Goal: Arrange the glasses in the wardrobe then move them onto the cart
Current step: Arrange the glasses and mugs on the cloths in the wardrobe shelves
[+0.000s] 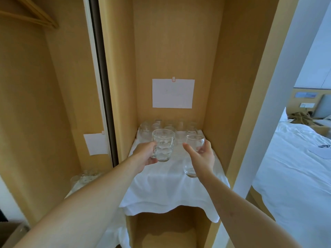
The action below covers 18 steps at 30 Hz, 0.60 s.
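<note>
**Hidden, cropped and blurred**

Back row of glasses point(166, 128) blurred into the wood, partly masked by the ribbed glass point(163, 145); exact count impossible to tell. Fingertips of the left hand point(145, 155) concealed behind that ribbed glass. Lower half of the smooth glass point(195, 142) covered by the right hand point(201, 156). Another glass point(190, 170) on the white cloth point(161, 187) partly hidden behind the right wrist. Cluster of glasses point(84, 177) at lower left smeared, partly blocked by the left forearm. Faint marks on the paper sheet point(173, 93) unreadable. Wooden hanger point(34, 15) cropped by the top edge. Bed point(293, 167) cut by the right edge.
</note>
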Motion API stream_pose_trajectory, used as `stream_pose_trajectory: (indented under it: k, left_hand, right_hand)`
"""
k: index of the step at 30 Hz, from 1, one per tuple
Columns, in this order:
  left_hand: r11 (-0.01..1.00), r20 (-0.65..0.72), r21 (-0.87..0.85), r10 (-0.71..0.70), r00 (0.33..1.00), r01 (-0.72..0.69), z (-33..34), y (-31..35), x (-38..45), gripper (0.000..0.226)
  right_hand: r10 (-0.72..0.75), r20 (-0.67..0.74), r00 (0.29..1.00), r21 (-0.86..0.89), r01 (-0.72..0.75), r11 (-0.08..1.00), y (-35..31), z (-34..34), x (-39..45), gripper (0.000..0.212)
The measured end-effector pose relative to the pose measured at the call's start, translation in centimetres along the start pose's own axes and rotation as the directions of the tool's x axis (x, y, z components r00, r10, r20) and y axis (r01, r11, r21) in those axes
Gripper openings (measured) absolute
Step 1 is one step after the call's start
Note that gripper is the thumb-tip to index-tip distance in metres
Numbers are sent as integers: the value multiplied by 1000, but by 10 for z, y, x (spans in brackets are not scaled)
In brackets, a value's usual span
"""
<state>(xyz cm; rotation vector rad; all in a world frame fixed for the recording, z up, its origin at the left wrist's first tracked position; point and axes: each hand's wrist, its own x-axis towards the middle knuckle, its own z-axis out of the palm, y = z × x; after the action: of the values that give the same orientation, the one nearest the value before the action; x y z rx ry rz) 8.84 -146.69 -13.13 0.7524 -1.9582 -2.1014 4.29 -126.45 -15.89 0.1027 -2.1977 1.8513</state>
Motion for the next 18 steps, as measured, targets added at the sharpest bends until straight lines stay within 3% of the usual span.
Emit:
stream_pose_trajectory:
  k: [5, 12, 18]
  left_hand:
    - [998, 53, 27, -51, 997, 50, 12, 0, 50, 16]
    - [992, 102, 92, -92, 990, 83, 23, -3, 108, 24]
    - [981, 94, 140, -149, 984, 135, 21, -16, 150, 28]
  right_hand:
    - [8, 10, 1000, -39, -7, 999, 7, 12, 41, 61]
    - [97, 24, 995, -75, -95, 993, 28, 39, 88, 84]
    - [156, 22, 987, -91, -154, 984, 51, 57, 107, 92]
